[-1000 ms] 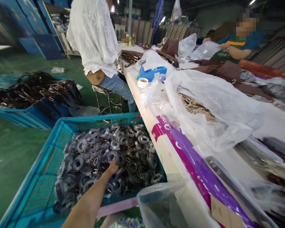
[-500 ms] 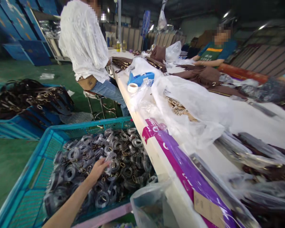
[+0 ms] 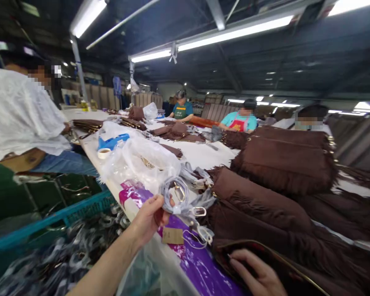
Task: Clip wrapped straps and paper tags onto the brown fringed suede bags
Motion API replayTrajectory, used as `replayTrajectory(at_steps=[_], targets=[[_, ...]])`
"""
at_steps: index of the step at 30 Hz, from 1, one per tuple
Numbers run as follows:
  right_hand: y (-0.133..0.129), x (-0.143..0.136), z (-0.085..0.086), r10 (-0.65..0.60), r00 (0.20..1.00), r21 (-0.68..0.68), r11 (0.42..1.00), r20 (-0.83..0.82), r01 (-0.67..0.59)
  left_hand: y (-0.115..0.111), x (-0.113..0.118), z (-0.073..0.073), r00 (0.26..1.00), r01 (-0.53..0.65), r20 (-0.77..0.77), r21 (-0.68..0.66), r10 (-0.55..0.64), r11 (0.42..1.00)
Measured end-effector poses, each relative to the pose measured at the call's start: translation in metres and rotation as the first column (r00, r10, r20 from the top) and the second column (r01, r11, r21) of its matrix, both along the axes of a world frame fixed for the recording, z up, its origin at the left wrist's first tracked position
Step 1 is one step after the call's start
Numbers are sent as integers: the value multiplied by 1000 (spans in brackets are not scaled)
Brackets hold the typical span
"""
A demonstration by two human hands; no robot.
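Observation:
My left hand (image 3: 156, 216) grips a coiled strap (image 3: 169, 193) wrapped in grey protective film, with a gold-coloured clasp on it. The coil is held up over the table edge. At the lower right, my right hand (image 3: 255, 271) is at the zipped opening of a dark brown fringed bag (image 3: 243, 230), its fingertips close together at the dark mouth. Part of that hand is cut off by the frame. More film-wrapped straps (image 3: 200, 176) lie behind the held coil. Below it is a small cardboard tag (image 3: 172, 236) with white string.
A teal crate (image 3: 58, 220) of wrapped coils stands left of the white table (image 3: 200, 156). Brown fringed bags (image 3: 290, 156) are stacked at right. A tape roll (image 3: 104, 153), a blue tape dispenser (image 3: 114, 141) and clear plastic lie on the table. Several people work around it.
My left hand has come up from the crate to above the table edge with a wrapped coil in it. The view has swung right and up; my right hand and the brown bags now show.

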State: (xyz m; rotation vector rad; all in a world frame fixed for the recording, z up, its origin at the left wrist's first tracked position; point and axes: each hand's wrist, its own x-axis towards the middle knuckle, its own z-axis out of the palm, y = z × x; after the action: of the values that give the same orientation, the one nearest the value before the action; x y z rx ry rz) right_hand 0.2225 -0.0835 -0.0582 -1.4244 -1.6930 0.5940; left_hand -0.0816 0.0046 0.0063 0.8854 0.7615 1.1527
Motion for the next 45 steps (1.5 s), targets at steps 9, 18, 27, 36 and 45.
replayTrajectory(at_steps=[9, 18, 27, 36, 45], targets=[[-1, -15, 19, 48, 985, 28, 999, -163, -44, 8, 33, -6, 324, 185, -649, 757, 688, 627], [-4, -17, 25, 52, 971, 25, 999, -232, -48, 19, 71, -13, -23, 690, -820, 401, 572, 603], [4, -19, 32, 107, 851, -3, 992, -514, -126, 31, 85, 19, 498, 513, -764, 641, 411, 571], [13, -31, 38, -87, 770, -31, 996, -632, 87, 23, 125, -36, 612, 424, -625, 776, 484, 466], [25, -45, 38, -155, 821, 23, 979, -549, 201, 19, 125, -39, 710, 289, -478, 867, 516, 406]])
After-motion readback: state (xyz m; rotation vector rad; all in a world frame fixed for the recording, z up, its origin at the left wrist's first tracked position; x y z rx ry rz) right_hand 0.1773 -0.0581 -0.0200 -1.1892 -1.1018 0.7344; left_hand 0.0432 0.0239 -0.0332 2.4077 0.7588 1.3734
